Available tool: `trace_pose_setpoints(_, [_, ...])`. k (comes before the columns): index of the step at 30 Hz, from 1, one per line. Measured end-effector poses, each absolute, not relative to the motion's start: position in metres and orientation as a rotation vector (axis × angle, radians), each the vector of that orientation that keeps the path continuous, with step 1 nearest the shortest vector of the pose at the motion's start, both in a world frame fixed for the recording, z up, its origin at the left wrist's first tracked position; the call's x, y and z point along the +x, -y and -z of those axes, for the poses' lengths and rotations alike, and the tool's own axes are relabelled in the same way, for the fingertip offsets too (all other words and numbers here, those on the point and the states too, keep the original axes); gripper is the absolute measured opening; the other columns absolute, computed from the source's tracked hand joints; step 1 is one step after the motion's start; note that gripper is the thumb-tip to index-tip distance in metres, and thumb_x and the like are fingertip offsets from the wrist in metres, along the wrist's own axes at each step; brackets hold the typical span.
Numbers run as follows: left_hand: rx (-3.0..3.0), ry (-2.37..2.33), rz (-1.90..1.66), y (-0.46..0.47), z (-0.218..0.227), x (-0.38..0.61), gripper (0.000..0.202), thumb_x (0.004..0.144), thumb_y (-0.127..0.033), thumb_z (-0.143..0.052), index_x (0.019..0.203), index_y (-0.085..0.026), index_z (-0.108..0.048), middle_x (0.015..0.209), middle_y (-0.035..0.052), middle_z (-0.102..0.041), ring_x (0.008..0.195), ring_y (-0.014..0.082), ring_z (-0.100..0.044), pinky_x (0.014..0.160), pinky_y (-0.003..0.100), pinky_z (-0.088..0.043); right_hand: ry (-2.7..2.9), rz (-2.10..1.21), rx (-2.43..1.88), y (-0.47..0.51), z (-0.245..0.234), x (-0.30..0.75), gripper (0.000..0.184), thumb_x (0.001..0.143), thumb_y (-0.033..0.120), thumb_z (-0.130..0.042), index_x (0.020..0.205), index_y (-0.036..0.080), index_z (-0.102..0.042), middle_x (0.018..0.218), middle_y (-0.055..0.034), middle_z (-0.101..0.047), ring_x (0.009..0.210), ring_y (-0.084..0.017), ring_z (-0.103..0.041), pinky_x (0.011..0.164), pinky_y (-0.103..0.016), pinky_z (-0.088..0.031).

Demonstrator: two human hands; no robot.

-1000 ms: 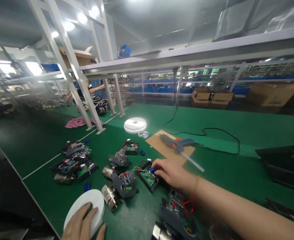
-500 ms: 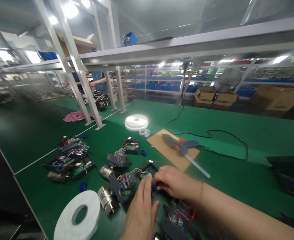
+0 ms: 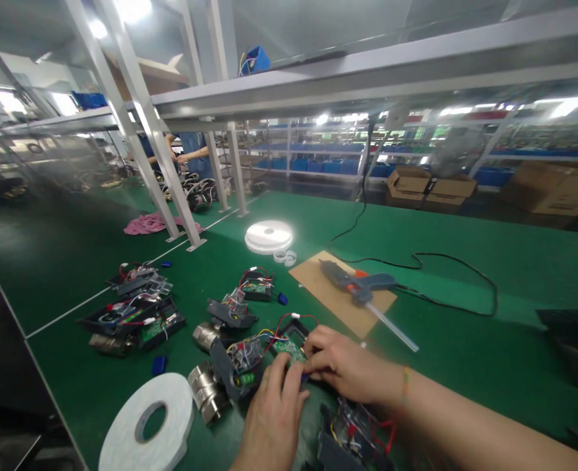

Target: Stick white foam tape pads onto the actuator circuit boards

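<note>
My right hand (image 3: 343, 367) is curled over a small blue part beside a green circuit board (image 3: 289, 347) in a black housing, fingers pinched on it. My left hand (image 3: 275, 413) reaches up from below, its fingertips meeting the right hand at the same blue part. Red, yellow and white wires run from the board to a grey assembly with a metal cylinder (image 3: 230, 373). A white foam tape roll (image 3: 146, 425) lies flat at the lower left, apart from both hands. Another wired grey assembly (image 3: 352, 438) sits under my right wrist.
More wired assemblies (image 3: 131, 314) lie to the left and one (image 3: 242, 297) just beyond. A glue gun (image 3: 360, 284) rests on a cardboard sheet (image 3: 340, 294) with its black cord (image 3: 446, 288) trailing right. White tape rolls (image 3: 268, 235), a pink cloth (image 3: 154, 224), shelf posts and a distant person stand behind.
My left hand has left the white foam tape roll and moved right to join my right hand at the board. The right hand has drawn slightly closer to me.
</note>
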State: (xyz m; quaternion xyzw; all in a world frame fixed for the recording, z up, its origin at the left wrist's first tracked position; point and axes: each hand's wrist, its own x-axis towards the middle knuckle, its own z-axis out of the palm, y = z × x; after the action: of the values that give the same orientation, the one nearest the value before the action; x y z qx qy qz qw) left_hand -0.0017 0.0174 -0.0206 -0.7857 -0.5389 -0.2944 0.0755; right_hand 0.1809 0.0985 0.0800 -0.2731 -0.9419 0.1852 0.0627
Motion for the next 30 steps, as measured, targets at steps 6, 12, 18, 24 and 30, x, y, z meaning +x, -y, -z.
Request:
trace_pose_setpoints(6, [-2.259,1.494,0.946,-0.018,0.015,0.003,0.026,0.098,-0.019,-0.039,0.113,-0.019,-0.06,0.121,0.0159,-0.062,0.103,0.0249,-0.069,0.081,0.035,-0.062,2.772,-0.591,-0.917,-0.099,-0.078,0.182,0.022,0.084,0.01,-0.07,0.105,0.017,-0.069,0.096,-0.0052,-0.067,0.095,-0.02,-0.057,0.086,-0.032,-0.047])
trace_pose_setpoints(12, [-2.219,1.494,0.974,-0.018,0.01,0.003,0.025,0.098,-0.02,-0.038,0.109,-0.018,-0.061,0.116,0.0155,-0.065,0.098,0.0243,-0.07,0.078,0.035,-0.063,2.781,-0.455,-0.875,-0.1,-0.077,0.185,0.004,0.089,0.017,-0.062,0.088,0.017,-0.066,0.095,-0.0067,-0.063,0.094,-0.023,-0.051,0.084,-0.036,-0.041])
trace_pose_setpoints(18, [-2.194,1.492,0.952,-0.019,0.016,0.007,0.027,0.098,-0.017,-0.037,0.108,-0.017,-0.061,0.115,0.0149,-0.065,0.099,0.023,-0.069,0.078,0.032,-0.062,2.837,-0.4,-0.834,-0.106,-0.076,0.183,0.012,0.092,0.019,-0.061,0.084,0.017,-0.069,0.086,-0.006,-0.064,0.089,-0.022,-0.051,0.078,-0.035,-0.04])
trace_pose_setpoints(24, [-2.115,1.315,0.994,-0.002,-0.018,-0.025,0.028,0.092,-0.024,-0.054,0.119,-0.022,-0.06,0.124,0.0128,-0.059,0.108,0.0266,-0.06,0.088,0.04,-0.057,2.875,-0.424,-0.839,-0.107,-0.08,0.187,0.015,0.091,0.012,-0.061,0.09,0.019,-0.074,0.087,-0.0044,-0.069,0.088,-0.02,-0.055,0.079,-0.031,-0.043])
trace_pose_setpoints(30, [-2.096,1.626,0.875,-0.002,-0.039,-0.098,0.055,0.094,-0.041,-0.053,0.144,-0.021,-0.041,0.144,0.0168,-0.044,0.128,0.0335,-0.049,0.099,0.053,-0.051,2.929,-0.428,-0.912,-0.11,-0.092,0.184,0.02,0.084,0.008,-0.066,0.091,0.021,-0.079,0.088,-0.0036,-0.074,0.09,-0.02,-0.059,0.08,-0.03,-0.043])
